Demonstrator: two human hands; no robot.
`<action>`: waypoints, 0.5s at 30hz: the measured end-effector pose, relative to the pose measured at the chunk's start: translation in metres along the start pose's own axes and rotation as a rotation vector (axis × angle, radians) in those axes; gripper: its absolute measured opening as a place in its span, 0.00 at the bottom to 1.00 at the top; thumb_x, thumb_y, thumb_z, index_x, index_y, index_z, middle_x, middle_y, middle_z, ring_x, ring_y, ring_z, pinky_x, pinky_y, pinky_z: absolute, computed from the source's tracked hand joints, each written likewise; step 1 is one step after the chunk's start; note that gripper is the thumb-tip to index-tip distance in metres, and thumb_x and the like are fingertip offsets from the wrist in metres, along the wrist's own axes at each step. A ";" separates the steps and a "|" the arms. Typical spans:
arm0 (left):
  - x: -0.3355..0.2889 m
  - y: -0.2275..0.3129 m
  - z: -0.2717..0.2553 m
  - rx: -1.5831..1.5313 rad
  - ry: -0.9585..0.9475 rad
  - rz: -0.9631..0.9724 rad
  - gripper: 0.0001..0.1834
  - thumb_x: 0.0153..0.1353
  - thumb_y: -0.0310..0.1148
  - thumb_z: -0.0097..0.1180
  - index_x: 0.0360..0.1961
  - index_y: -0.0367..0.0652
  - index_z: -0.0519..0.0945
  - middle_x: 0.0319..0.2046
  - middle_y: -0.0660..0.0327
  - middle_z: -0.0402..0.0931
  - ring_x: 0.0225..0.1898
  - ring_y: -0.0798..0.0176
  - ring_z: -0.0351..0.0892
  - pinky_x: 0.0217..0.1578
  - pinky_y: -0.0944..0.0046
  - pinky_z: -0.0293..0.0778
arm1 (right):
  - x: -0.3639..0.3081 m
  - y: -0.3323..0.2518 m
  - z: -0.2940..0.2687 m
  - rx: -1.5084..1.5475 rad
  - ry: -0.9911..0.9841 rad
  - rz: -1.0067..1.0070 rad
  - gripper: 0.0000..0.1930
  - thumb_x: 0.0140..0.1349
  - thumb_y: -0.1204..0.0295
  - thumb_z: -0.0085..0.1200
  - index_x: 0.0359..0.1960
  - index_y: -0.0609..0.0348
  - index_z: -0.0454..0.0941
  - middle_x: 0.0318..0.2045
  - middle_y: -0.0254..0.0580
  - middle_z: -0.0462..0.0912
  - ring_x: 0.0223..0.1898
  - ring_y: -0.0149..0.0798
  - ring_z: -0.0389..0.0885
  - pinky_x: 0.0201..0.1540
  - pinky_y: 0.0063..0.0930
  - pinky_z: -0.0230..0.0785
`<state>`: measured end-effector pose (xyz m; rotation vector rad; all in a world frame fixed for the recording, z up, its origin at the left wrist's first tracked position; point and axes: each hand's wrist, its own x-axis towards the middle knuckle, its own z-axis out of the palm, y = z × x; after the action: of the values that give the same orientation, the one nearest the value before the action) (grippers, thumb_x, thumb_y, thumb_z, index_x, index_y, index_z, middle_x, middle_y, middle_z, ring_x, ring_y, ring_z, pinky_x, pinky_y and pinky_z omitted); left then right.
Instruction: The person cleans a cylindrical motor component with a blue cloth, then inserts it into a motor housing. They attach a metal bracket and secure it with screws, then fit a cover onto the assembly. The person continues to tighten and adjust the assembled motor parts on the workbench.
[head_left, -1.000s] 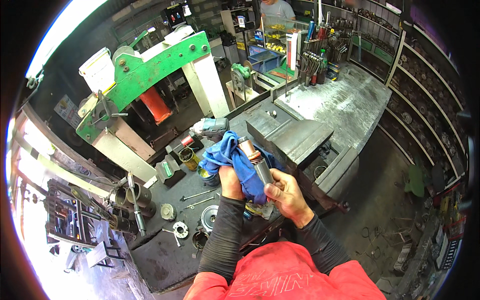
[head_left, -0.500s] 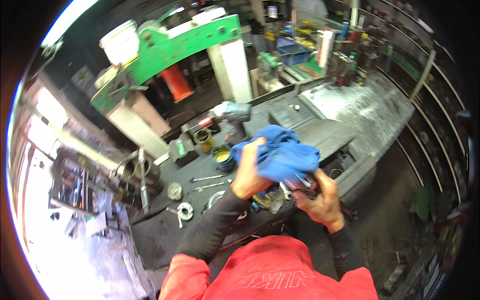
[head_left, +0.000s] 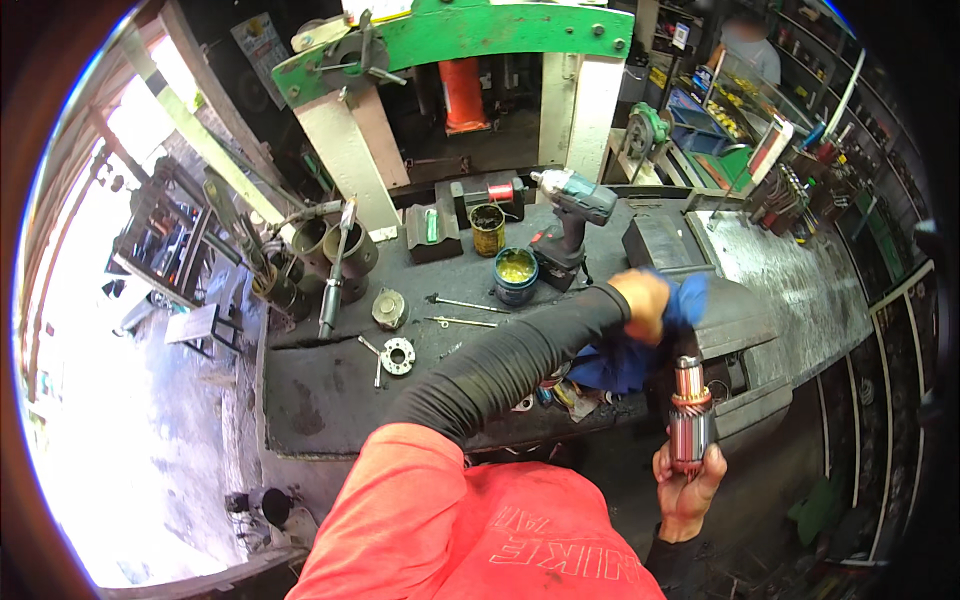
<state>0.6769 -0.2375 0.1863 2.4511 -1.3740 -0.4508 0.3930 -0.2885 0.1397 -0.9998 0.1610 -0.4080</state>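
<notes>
My right hand [head_left: 688, 492] grips the lower end of a motor armature [head_left: 692, 430], with its copper commutator and ribbed core upright. My left hand [head_left: 645, 305] is closed on a blue cloth [head_left: 688, 298], blurred by motion, above and beside the armature's top end. More blue fabric [head_left: 612, 370] shows below the left hand, over the bench's near edge; I cannot tell whether it is the same piece. My left forearm crosses over the workbench [head_left: 310, 400]. The armature's shaft top is partly hidden against the dark background.
On the bench stand a cordless impact wrench [head_left: 575, 215], a tub of yellowish grease [head_left: 515, 272] and a rusty can [head_left: 487, 230]. Long rods, a metal ring [head_left: 398, 355] and a round housing [head_left: 388, 308] lie left. Behind rises a green press frame [head_left: 500, 35]. Another person [head_left: 750, 55] is at back right.
The cloth was bunched around the part between both hands. Now the right hand has lowered the armature nearer me, uncovered, while the left hand with the cloth is apart. My view has also shifted.
</notes>
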 end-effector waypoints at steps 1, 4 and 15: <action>-0.008 -0.002 0.000 0.177 -0.242 0.120 0.18 0.46 0.36 0.72 0.36 0.36 0.89 0.40 0.45 0.87 0.48 0.39 0.86 0.53 0.48 0.80 | -0.004 0.002 0.002 0.002 0.024 -0.012 0.37 0.66 0.39 0.54 0.51 0.71 0.75 0.24 0.40 0.76 0.19 0.31 0.69 0.23 0.26 0.63; -0.044 -0.008 -0.018 -0.052 -0.046 0.105 0.24 0.52 0.39 0.72 0.47 0.33 0.87 0.44 0.44 0.87 0.51 0.42 0.86 0.52 0.51 0.79 | 0.003 -0.001 0.017 -0.163 0.087 -0.055 0.38 0.60 0.40 0.61 0.50 0.70 0.75 0.27 0.41 0.77 0.22 0.32 0.74 0.24 0.27 0.66; -0.241 -0.046 0.015 -1.653 0.672 -0.232 0.29 0.56 0.29 0.70 0.58 0.27 0.78 0.53 0.45 0.83 0.54 0.55 0.84 0.62 0.56 0.75 | 0.109 0.013 0.116 -0.688 -0.715 -0.018 0.36 0.55 0.62 0.77 0.62 0.69 0.76 0.48 0.40 0.84 0.47 0.33 0.82 0.55 0.30 0.75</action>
<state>0.5868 -0.0085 0.1848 1.0991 -0.1168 -0.4390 0.5330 -0.2354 0.1967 -1.7646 -0.3812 0.0240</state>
